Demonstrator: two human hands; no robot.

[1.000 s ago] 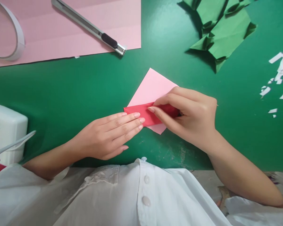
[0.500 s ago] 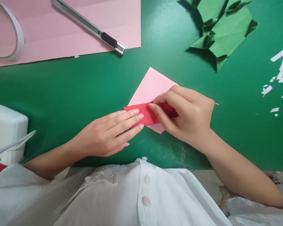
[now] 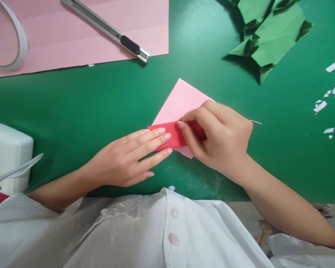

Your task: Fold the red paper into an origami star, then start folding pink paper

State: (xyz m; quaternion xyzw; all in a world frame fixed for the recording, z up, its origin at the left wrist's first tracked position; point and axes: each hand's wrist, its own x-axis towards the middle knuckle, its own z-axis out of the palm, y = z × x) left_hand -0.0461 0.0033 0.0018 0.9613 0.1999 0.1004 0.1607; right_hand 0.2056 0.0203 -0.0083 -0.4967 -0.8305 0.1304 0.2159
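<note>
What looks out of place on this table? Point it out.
White paper scraps lie scattered on the green table at the picture's right edge; their loose, uneven spread looks untidy. The visible part of the red paper shows no tear.

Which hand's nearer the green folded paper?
Right. The right hand, at the red paper, is below and left of the green folded paper in view; the left hand, partly on the red paper, is farther left and lower.
</note>
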